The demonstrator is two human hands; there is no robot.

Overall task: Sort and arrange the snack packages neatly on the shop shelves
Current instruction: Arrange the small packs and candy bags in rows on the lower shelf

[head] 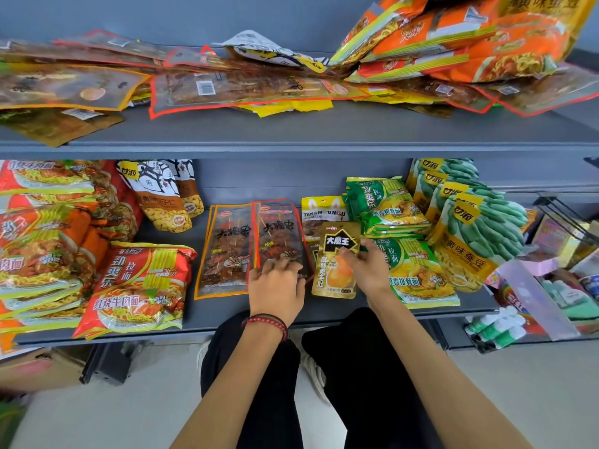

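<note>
Gold foil snack pouch (335,273) sits on the grey lower shelf (324,314) between red-edged clear skewer packets (278,231) and green noodle bags (418,273). The right hand (368,270) has its grip pinching the pouch's top, apparently to square it. The left hand (277,288), fingers spread, steadies the skewers.

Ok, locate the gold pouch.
Head view: the gold pouch sits on the lower shelf, right of centre, between the red-edged skewer packs and the green noodle packs, held by the right hand.
</note>
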